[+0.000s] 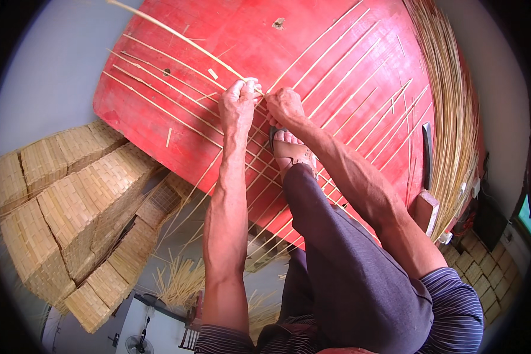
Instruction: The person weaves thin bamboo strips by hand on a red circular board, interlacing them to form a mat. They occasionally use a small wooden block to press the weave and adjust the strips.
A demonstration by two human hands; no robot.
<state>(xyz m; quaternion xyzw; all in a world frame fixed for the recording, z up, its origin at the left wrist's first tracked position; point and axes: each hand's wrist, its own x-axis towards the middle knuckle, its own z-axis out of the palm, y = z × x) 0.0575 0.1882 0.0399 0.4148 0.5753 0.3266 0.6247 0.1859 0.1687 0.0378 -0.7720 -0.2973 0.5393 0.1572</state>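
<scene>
On a red board (236, 20), pale bamboo strips cross one another in an open lattice (258, 154). A thicker bamboo strip (180, 38) runs from the upper left down to my hands, at the lattice's far corner. My left hand (239, 101) is closed on it, thumb and fingers pinched together. Just to the right, my right hand (285, 105) is also closed, its fingers bent at the strip's near end; what exactly they grip is partly hidden. My sandalled foot (290, 147) presses on the crossed strips right below the hands.
A long bundle of bamboo strips (445, 88) lies along the board's right edge, beside a dark blade-like tool (427, 147) and a wooden block (426, 212). Stacked woven baskets (82, 200) stand at the left. Loose strips (183, 280) lie below the board, near a fan (139, 342).
</scene>
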